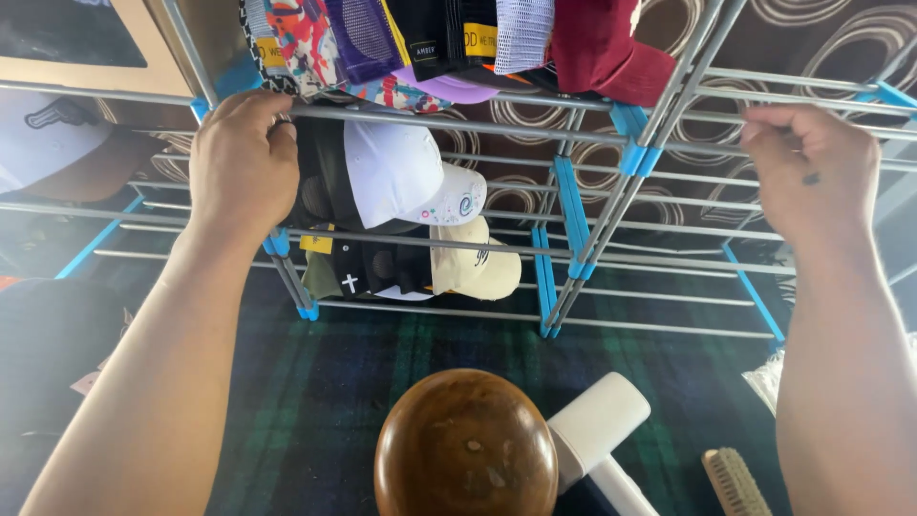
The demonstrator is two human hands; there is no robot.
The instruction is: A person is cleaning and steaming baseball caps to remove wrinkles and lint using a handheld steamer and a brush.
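Overhead, rack rail [430, 122] under left hand [241, 158]

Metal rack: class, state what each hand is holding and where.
Both hands grip the grey metal rack: the left hand closes over its upper rail near a blue joint, and the right hand grasps a rail at the right side.

You saw a grey metal rack [611, 256] with bright blue plastic joints [635, 143], a white cap [406, 177], a cream cap [478, 268], a maroon cap [611, 48], a glossy brown wooden dome [465, 444], and dark green-and-navy tartan cloth [325, 382].
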